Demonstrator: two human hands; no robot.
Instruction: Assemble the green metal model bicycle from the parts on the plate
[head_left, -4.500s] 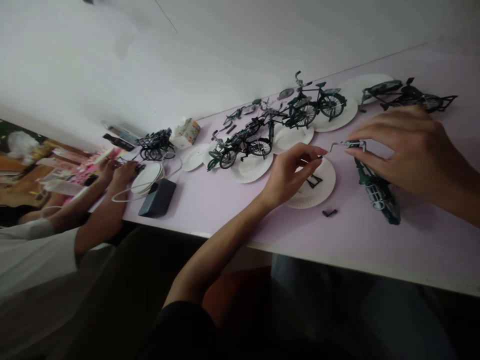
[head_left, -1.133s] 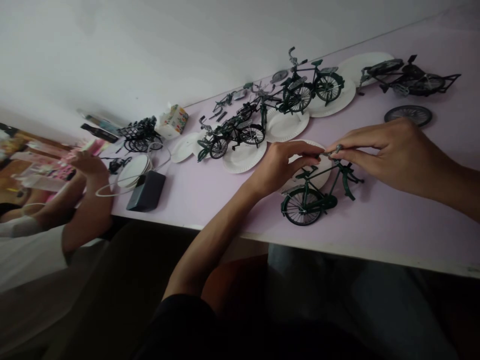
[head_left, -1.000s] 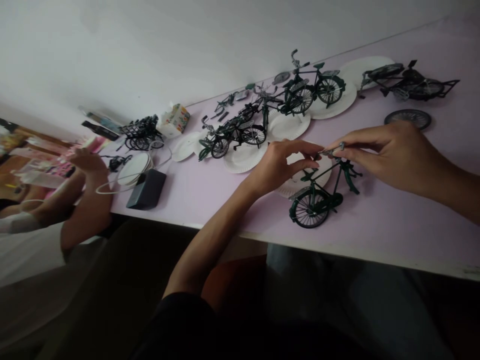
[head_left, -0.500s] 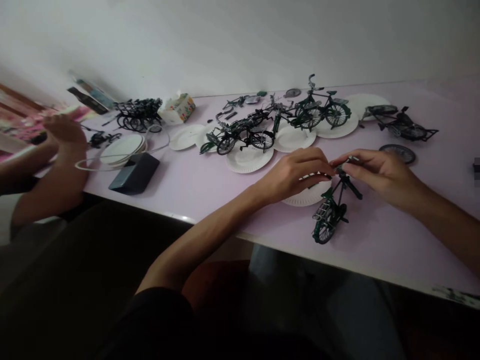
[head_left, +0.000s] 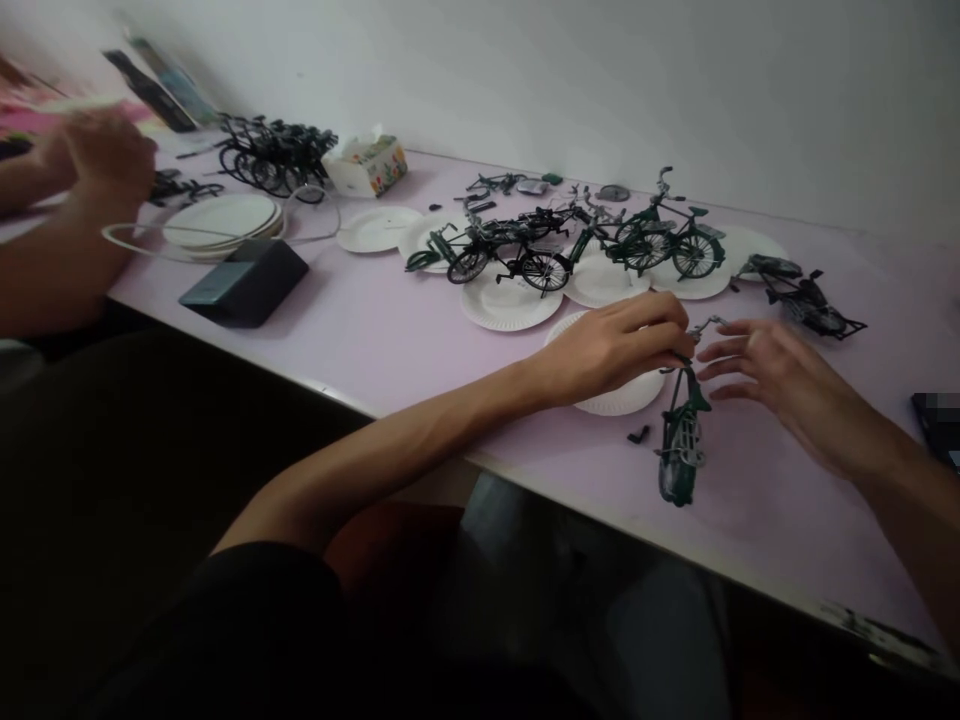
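A small dark green model bicycle (head_left: 681, 450) stands on the table near its front edge, its rear wheel and silver rack toward me. My left hand (head_left: 630, 345) has its fingers closed on the bicycle's front part, below the handlebar; the exact grip is hidden behind the fingers. To the right of the handlebar, my right hand (head_left: 772, 375) has its fingers spread, with nothing seen in them. A small dark piece (head_left: 639, 435) lies left of the bicycle. Under my left hand sits a white paper plate (head_left: 619, 400).
Several model bicycles (head_left: 517, 250) stand or lie on paper plates behind my hands. One partly built bicycle (head_left: 810, 300) lies at the right. Leftward are a black stand (head_left: 247, 285), a plate stack (head_left: 225, 215), a tissue box (head_left: 367, 165) and another person's hands (head_left: 112, 150).
My right hand has let go of the handlebar and opened its fingers. The bicycle has turned so its rear points more directly at me. The camera view has shifted.
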